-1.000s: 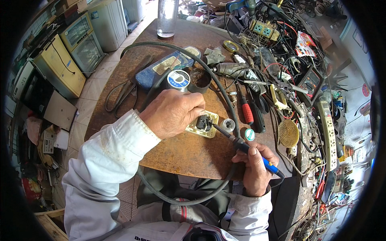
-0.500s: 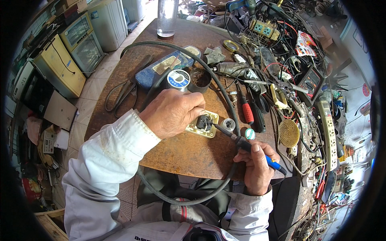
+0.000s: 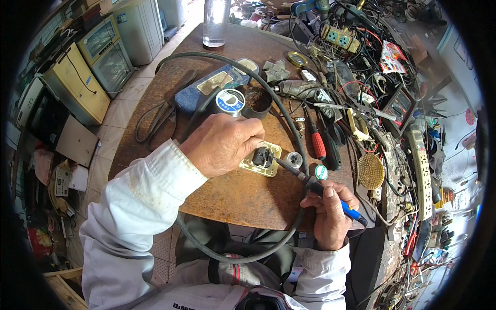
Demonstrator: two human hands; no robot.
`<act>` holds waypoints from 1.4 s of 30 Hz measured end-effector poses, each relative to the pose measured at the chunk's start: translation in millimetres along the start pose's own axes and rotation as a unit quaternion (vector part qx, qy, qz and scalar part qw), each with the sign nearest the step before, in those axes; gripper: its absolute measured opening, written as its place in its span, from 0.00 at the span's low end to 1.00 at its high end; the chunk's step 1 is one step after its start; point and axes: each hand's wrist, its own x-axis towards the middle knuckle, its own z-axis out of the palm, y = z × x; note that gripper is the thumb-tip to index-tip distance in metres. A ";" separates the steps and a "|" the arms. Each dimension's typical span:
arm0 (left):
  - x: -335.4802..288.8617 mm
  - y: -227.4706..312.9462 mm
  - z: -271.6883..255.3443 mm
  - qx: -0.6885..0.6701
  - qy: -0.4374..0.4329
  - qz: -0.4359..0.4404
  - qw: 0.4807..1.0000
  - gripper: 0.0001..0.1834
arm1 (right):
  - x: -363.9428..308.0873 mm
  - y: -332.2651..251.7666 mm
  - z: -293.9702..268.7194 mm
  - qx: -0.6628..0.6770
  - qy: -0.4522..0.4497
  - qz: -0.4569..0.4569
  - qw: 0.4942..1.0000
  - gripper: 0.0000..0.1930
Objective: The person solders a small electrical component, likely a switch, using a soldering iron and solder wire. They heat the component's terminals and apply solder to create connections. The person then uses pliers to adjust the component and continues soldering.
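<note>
My right hand (image 3: 333, 209) grips a soldering iron (image 3: 330, 193) with a blue and black handle. Its tip points left at a cream plastic housing (image 3: 251, 168) on the table, which holds a black part (image 3: 262, 157); I cannot tell whether they touch. At the housing's upper left edge, my left hand (image 3: 222, 144) is closed in a pinch, and what sits between its fingertips is hidden. Just beyond that hand stands a solder spool (image 3: 229, 101). A thick black cable (image 3: 285, 111) loops across the table and down over my lap.
Right of the housing lies a small clear round container (image 3: 294, 159). Farther right are a red-handled screwdriver (image 3: 317, 144) and a gold round mesh pad (image 3: 371, 171). A dark cup (image 3: 257, 102) and blue case (image 3: 204, 89) stand behind; tangled wires and a power strip (image 3: 421, 175) crowd the right.
The soldering iron's tip has drawn back slightly to the right from the black part. My left hand has stayed almost in place.
</note>
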 end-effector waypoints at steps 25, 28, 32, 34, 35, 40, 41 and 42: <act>-0.4 -0.6 0.8 0.003 0.001 0.000 1.000 0.07 | -2.5 0.0 0.2 -0.046 -0.016 -0.018 0.999 0.15; 0.2 -0.6 0.8 0.005 -0.002 0.001 1.000 0.07 | -4.9 -1.9 1.5 -0.059 -0.030 -0.027 0.997 0.15; -0.3 -1.2 0.7 0.005 0.003 0.003 1.000 0.07 | -9.7 -7.2 3.5 -0.105 -0.038 -0.027 0.993 0.16; -0.5 -0.8 0.2 0.005 0.000 -0.002 1.000 0.07 | -9.7 -6.9 3.9 -0.100 -0.038 -0.025 0.994 0.17; -0.8 -0.5 -0.3 0.006 0.001 -0.001 1.000 0.07 | -9.6 -6.8 4.3 -0.097 -0.038 -0.024 0.994 0.17; 0.6 -0.4 1.3 0.004 -0.002 0.000 1.000 0.07 | -10.0 -5.9 3.4 -0.095 -0.034 -0.022 0.995 0.17; 0.4 -0.6 1.2 0.003 -0.003 -0.002 1.000 0.07 | -9.8 -5.5 3.5 -0.094 -0.034 -0.023 0.995 0.16; -0.1 -0.3 0.6 0.003 -0.003 -0.004 1.000 0.07 | -9.6 -5.6 4.0 -0.094 -0.035 -0.023 0.995 0.17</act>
